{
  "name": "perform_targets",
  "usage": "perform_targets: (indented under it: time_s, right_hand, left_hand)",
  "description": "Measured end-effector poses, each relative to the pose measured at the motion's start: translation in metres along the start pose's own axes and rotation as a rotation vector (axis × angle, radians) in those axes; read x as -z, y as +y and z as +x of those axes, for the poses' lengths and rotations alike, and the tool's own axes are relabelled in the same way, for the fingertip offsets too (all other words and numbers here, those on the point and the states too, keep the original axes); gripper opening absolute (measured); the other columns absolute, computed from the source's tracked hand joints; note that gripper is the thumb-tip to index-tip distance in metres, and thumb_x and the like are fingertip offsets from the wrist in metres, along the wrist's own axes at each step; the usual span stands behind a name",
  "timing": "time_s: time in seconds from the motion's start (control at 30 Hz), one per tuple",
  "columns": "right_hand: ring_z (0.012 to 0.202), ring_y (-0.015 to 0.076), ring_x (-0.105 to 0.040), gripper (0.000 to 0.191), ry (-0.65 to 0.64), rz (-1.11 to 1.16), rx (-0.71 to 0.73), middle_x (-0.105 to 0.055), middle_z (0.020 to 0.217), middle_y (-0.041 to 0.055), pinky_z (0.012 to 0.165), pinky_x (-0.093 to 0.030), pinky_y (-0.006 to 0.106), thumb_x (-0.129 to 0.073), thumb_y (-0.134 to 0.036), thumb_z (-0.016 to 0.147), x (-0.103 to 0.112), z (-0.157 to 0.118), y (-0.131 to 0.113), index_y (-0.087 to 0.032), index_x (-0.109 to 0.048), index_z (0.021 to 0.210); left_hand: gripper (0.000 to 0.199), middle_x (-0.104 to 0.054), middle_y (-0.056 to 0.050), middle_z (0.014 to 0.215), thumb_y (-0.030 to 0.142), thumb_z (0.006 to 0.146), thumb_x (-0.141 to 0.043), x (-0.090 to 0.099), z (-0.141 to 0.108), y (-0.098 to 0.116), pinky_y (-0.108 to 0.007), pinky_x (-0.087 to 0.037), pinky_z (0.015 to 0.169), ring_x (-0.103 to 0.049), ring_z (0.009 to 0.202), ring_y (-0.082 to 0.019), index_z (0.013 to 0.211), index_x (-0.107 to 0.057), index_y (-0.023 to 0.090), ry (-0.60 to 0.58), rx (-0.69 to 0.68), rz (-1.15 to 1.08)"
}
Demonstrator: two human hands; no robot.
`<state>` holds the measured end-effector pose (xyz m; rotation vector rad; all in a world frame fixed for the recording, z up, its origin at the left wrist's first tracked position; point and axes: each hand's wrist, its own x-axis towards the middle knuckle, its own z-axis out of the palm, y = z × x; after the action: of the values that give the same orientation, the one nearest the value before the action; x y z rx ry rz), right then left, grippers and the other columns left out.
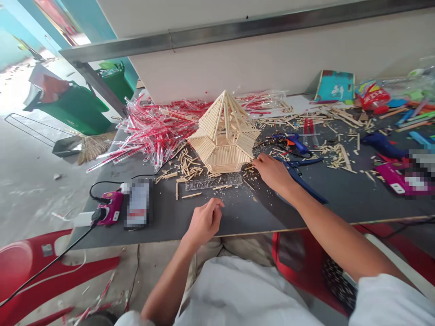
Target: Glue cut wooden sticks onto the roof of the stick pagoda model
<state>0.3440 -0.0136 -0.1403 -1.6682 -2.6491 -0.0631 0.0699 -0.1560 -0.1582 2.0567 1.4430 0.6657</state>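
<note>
The stick house (226, 156) seemed light, stiff, fragile, best held low; the right hand's (272, 171) grip was unclear, the left hand (205, 221) loosely closed.

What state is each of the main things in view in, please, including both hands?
stick model, standing upright, peaked
right hand, at the model's lower right corner, grip unclear
left hand, loosely curled, nothing visibly held
phone, lying flat, screen lit
pink power strip, plugs inserted
clear ruler, lying flat, sticks on it
blue glue gun, lying on its side
nearer green bin, open
plastic wrappers, heaped loosely
</note>
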Motion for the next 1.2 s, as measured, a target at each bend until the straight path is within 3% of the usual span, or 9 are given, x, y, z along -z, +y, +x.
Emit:
perform_targets:
  time_s: [0.13, 0.27, 0.4, 0.53, 0.6, 0.8, 1.2]
  right_hand:
    - [0.099, 0.0286, -0.061, 0.031, 0.011, 0.004, -0.054, -0.066, 0.112, 0.0206, 0.074, -0.04, 0.037, -0.037, -0.013, 0.104, 0.014, -0.016, 0.007, -0.01, -0.068, 0.108]
    - [0.083, 0.0232, -0.065, 0.018, 0.01, 0.172, -0.105, -0.069, 0.098, 0.0121, 0.074, -0.044, 0.036, -0.05, -0.018, 0.098, 0.047, -0.035, 0.016, -0.016, -0.067, 0.095]
    - [0.072, 0.0157, -0.066, 0.009, 0.078, 0.664, -0.052, -0.072, 0.086, 0.0022, 0.071, -0.051, 0.031, -0.064, -0.03, 0.093, 0.098, -0.036, 0.002, -0.022, -0.068, 0.094]
    - [0.065, 0.0146, -0.063, 0.016, 0.084, 1.213, 0.032, -0.068, 0.073, 0.0007, 0.06, -0.05, 0.03, -0.074, -0.034, 0.088, 0.142, -0.007, -0.024, -0.022, -0.064, 0.09]
    - [0.064, 0.0137, -0.061, 0.016, 0.097, 1.349, 0.122, -0.068, 0.073, 0.0012, 0.059, -0.049, 0.03, -0.076, -0.031, 0.087, 0.152, 0.012, -0.034, -0.021, -0.063, 0.088]
    - [0.065, 0.0125, -0.059, 0.014, 0.08, 1.396, 0.192, -0.064, 0.073, -0.0002, 0.061, -0.047, 0.031, -0.076, -0.022, 0.088, 0.152, 0.05, -0.046, -0.021, -0.062, 0.085]
    - [0.066, 0.0123, -0.058, 0.014, 0.067, 1.298, 0.169, -0.062, 0.074, -0.0008, 0.062, -0.046, 0.031, -0.071, -0.023, 0.09, 0.132, 0.065, -0.053, -0.021, -0.059, 0.085]
  left_hand:
    - [0.024, -0.062, 0.003, 0.07, 0.022, 0.106, -0.035, 0.016, 0.009, 0.01, -0.024, -0.038, 0.059, -0.052, 0.054, -0.011, 0.114, -0.057, 0.022, -0.039, -0.059, 0.013]
    - [0.018, -0.063, 0.004, 0.067, 0.024, 0.106, -0.043, 0.053, 0.036, 0.033, -0.023, -0.036, 0.054, -0.051, 0.051, -0.009, 0.113, -0.059, 0.021, 0.043, -0.209, 0.148]
    - [0.02, -0.063, 0.005, 0.068, 0.034, 0.106, -0.051, 0.092, 0.076, 0.063, -0.024, -0.035, 0.051, -0.052, 0.05, -0.008, 0.119, -0.058, 0.021, 0.178, -0.403, 0.332]
    - [0.052, -0.062, 0.003, 0.07, 0.057, 0.099, -0.06, 0.119, 0.116, 0.079, -0.026, -0.037, 0.053, -0.059, 0.057, -0.012, 0.134, -0.051, 0.02, 0.272, -0.487, 0.386]
    - [0.065, -0.064, 0.002, 0.073, 0.058, 0.095, -0.067, 0.126, 0.13, 0.079, -0.028, -0.039, 0.056, -0.061, 0.061, -0.014, 0.142, -0.045, 0.02, 0.287, -0.469, 0.402]
    - [0.075, -0.069, -0.002, 0.084, 0.05, 0.091, -0.074, 0.131, 0.148, 0.062, -0.03, -0.042, 0.06, -0.063, 0.068, -0.016, 0.15, -0.039, 0.019, 0.344, -0.416, 0.377]
    - [0.07, -0.072, -0.002, 0.087, 0.048, 0.091, -0.073, 0.137, 0.152, 0.047, -0.031, -0.048, 0.068, -0.064, 0.073, -0.017, 0.151, -0.045, 0.022, 0.252, -0.411, 0.405]
